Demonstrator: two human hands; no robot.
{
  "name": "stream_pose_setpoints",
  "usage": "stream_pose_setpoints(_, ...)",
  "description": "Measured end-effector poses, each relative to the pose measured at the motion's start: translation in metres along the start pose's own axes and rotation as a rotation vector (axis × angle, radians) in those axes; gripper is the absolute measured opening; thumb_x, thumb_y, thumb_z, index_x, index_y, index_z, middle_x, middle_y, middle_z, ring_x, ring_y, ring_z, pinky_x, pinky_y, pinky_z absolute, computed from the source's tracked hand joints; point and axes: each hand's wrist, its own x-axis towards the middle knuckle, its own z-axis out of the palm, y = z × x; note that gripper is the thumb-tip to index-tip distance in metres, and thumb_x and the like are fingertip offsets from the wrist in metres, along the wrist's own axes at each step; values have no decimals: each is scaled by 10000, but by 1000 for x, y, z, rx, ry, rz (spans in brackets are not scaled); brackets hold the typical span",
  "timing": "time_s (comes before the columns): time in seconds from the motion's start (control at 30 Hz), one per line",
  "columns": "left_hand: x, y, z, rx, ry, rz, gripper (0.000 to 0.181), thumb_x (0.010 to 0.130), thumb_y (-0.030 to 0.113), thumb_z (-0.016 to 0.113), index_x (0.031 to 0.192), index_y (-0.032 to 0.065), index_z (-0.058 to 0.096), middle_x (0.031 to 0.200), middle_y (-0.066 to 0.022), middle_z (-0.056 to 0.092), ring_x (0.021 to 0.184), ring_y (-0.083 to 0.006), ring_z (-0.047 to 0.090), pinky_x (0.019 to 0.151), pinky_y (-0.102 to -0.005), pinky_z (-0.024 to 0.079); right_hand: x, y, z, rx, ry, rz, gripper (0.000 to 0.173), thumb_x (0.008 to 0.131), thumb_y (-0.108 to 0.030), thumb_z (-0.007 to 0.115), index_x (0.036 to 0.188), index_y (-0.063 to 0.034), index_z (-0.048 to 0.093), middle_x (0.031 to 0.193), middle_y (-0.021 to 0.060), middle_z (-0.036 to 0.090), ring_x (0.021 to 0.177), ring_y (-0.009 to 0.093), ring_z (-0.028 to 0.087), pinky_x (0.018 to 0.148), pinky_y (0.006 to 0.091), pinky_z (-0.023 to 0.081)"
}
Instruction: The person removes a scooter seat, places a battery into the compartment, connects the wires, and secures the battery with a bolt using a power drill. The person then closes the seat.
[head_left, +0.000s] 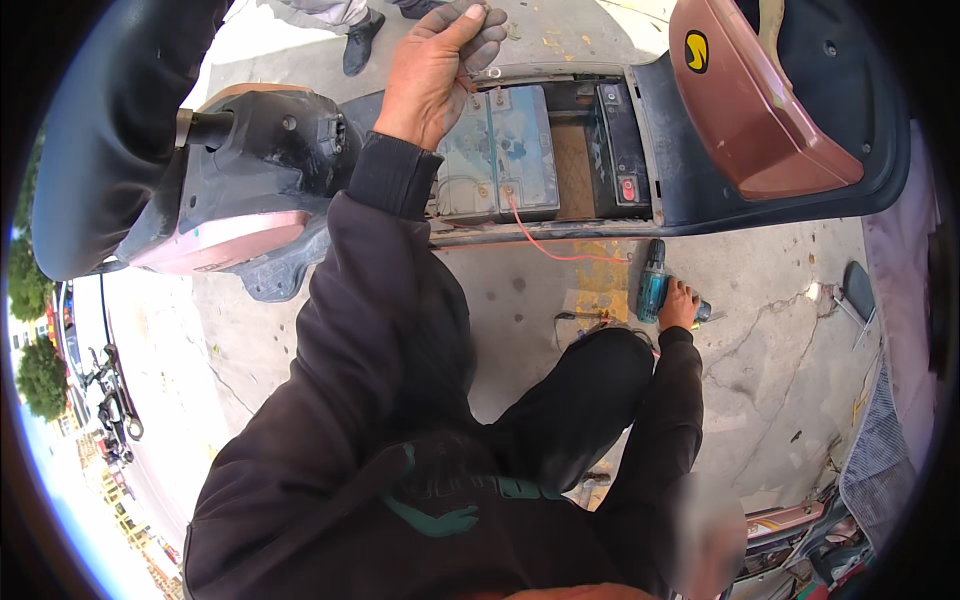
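Observation:
My left hand (444, 66) is raised above the far side of an open battery compartment (540, 232) in an electric scooter's footboard. Its thumb meets the curled fingers; whether something small is pinched there is unclear. Below it sit two dusty grey-blue batteries (463, 165) (529, 142), side by side. A darker battery (609, 142) with a red terminal cover (627, 189) stands at the compartment's right end. From a near terminal, a red wire (536, 244) runs out over the edge. My right hand (679, 306) grips a teal cordless drill (654, 289) on the concrete.
Handlebar grip (124, 135) and front cowling (255, 165) rise at left; a pink seat-base panel (757, 112) stands at right. Loose wires (592, 319) lie beside my knee. A dark flat object (859, 289) rests farther right. Another person's shoe (364, 43) shows beyond the scooter.

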Motion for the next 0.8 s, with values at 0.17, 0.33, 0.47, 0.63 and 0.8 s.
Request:
stream_pose_setpoints(0.17, 9, -29, 10, 4, -64, -80, 237, 1000, 176, 630, 1192, 38, 632, 1000, -50, 699, 822, -109, 661, 679, -209, 550, -21, 14, -63, -41, -31, -16, 448, 740, -98, 690, 1174, -157, 593, 1098, 76, 664, 1128, 277, 606, 1053, 582, 361)
stream_pose_setpoints(0.33, 9, -53, 29, 84, -122, -168, 222, 983, 201, 641, 1120, 27, 660, 939, -70, 711, 761, -160, 677, 645, -270, 558, -85, 41, -144, 345, 102, 156, 519, 709, -238, 754, 1180, -77, 606, 991, 205, 719, 927, 430, 677, 765, 504, 544)
stream_pose_setpoints(0.47, 7, -72, 23, 239, -200, -162, 343, 981, 173, 658, 1261, -22, 622, 1092, -106, 719, 945, -158, 714, 819, -226, 593, -185, 62, -203, 959, 133, 321, 383, 830, -184, 733, 1156, -15, 621, 857, 93, 683, 765, 210, 653, 714, 357, 527)
stream_pose_setpoints(0.63, 1, -86, 33, 211, -339, -295, 308, 986, 167, 647, 1228, -23, 649, 1118, -115, 719, 963, -160, 719, 813, -225, 589, -261, -38, -338, 1665, 356, 245, 390, 850, -109, 703, 1193, 23, 573, 952, 99, 624, 711, 168, 582, 694, 343, 517)
stream_pose_setpoints(0.8, -22, -69, 54, 258, -410, -358, 306, 973, 167, 661, 1220, -13, 661, 1100, -109, 732, 962, -145, 715, 793, -233, 574, -243, -89, -404, 1852, 291, 173, 316, 862, -75, 681, 1134, 45, 573, 796, 112, 602, 699, 216, 613, 685, 356, 527)
